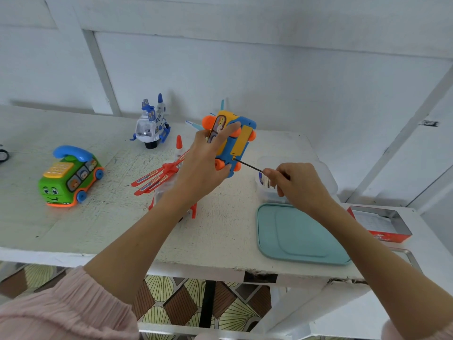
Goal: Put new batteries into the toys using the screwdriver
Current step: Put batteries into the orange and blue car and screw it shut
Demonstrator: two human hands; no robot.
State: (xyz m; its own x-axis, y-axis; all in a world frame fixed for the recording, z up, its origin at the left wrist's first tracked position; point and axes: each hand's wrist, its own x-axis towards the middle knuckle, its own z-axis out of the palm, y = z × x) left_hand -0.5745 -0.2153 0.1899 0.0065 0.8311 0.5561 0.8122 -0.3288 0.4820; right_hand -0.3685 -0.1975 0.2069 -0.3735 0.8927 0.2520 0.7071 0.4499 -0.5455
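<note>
screwdriver (250,165) pinched in right hand (297,185) points up-left into toy bus (235,141) gripped by left hand (206,163).

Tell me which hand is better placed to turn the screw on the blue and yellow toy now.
The right hand. It already pinches the screwdriver, whose tip meets the underside of the blue and yellow toy beside its yellow cover. The left hand is occupied holding that toy up.
</note>
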